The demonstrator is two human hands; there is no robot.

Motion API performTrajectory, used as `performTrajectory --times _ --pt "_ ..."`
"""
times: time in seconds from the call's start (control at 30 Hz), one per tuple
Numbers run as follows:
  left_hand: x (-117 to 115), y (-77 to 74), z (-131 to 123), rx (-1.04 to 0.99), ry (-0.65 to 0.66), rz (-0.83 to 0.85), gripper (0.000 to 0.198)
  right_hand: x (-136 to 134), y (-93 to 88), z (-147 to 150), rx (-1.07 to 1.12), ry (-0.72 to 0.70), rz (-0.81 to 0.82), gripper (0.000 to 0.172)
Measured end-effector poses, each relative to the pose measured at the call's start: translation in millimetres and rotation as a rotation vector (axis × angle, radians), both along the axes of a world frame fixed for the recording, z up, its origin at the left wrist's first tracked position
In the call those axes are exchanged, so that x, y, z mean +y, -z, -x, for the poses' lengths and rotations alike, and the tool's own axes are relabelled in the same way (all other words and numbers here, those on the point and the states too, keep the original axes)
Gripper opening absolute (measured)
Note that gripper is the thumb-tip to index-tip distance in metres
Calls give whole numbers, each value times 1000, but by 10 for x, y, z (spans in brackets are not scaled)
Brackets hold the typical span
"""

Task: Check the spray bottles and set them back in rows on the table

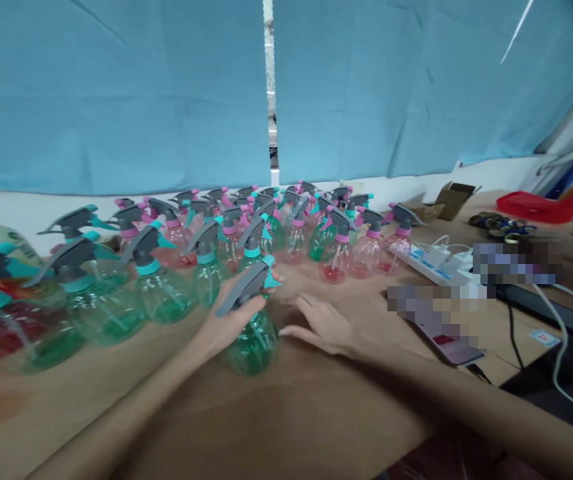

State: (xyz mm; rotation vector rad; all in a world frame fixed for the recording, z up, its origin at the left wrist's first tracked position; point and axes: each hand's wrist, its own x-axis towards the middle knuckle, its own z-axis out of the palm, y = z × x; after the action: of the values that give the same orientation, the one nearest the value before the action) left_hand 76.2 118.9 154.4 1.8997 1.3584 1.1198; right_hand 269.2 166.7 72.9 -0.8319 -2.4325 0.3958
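My left hand (239,313) is wrapped round the neck of a green spray bottle (252,347), just below its grey trigger head with turquoise nozzle. The bottle is near upright over the brown tabletop, with some green showing in its lower part. To its right, my right hand (321,323) is held low with fingers apart and nothing in them, close to the bottle but not gripping it. More green spray bottles (164,293) stand to the left. Pink spray bottles (335,260) with grey heads stand ahead and to the right, in packed rows.
A phone (441,330) lies on the table (316,413) at the right, by a white power strip (434,267) with plugs and cables. Farther right are a red item (541,205), an open cardboard box (454,200) and another person's hand (566,257). A blue curtain (166,100) hangs behind.
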Motion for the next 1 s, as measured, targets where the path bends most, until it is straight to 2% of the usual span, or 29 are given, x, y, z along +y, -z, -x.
performTrajectory --times 0.13,0.3,0.53,0.77,0.87,1.0 --pt "12 26 11 13 -35 -31 38 246 168 -97 -62 30 -41 36" --pt "0 38 12 19 6 -43 43 304 301 -83 -32 72 -62 35" --pt "6 35 19 105 -49 -36 33 288 314 -68 -36 95 -78 34" --pt "32 37 0 -54 38 -32 18 319 374 -81 -23 78 -98 34" --pt "59 62 -4 -96 62 -39 20 327 387 -79 -35 84 -108 34" --pt "77 70 -26 -110 28 0 29 322 377 -78 -42 84 -108 35"
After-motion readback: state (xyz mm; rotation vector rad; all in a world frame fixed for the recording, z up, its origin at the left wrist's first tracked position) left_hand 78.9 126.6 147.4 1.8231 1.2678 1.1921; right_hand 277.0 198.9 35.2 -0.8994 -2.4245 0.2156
